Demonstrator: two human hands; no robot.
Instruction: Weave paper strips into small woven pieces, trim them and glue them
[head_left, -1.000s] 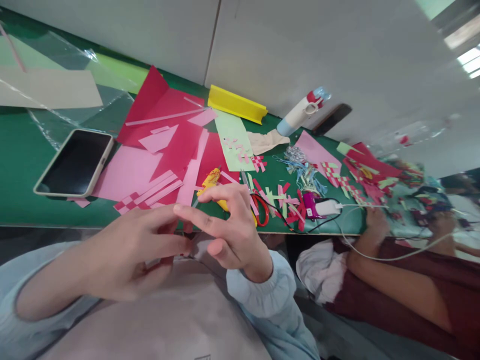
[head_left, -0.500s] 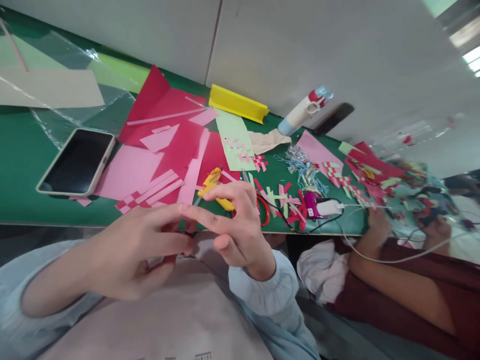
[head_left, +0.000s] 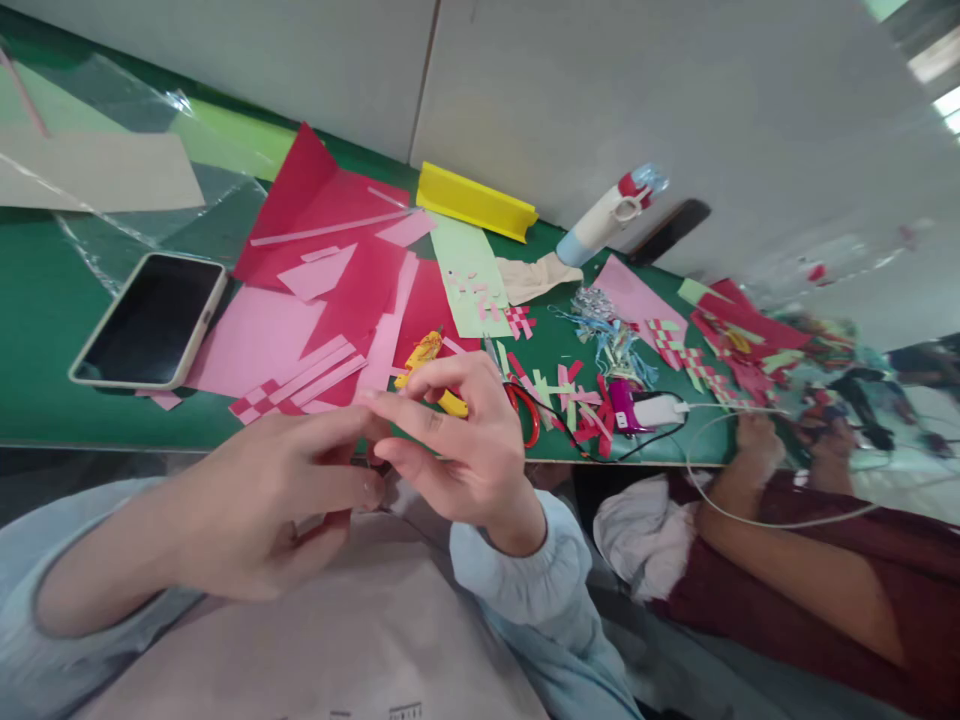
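My left hand (head_left: 281, 505) is in front of the table edge, its fingers bent and bunched towards my right hand (head_left: 469, 445). The fingertips of both hands meet near the middle; anything small between them is too hidden to make out. My right hand has its index finger stretched out and its thumb apart below. Behind the hands lies a yellow cutter (head_left: 421, 358), partly covered by my right fingers. Red-handled scissors (head_left: 529, 415) lie just right of my right hand. Pink strips with a woven red and pink end (head_left: 259, 402) lie beyond my left hand.
A phone (head_left: 150, 320) lies at the left. Red sheets (head_left: 300, 215), a yellow folded piece (head_left: 476, 203) and a bottle (head_left: 600, 225) are further back. Paper strips and a purple device (head_left: 622, 408) sit at the right, near another person's hand (head_left: 759, 445).
My right hand has shifted slightly left and up, its thumb now nearer my left fingertips. The other person's far hand has moved left.
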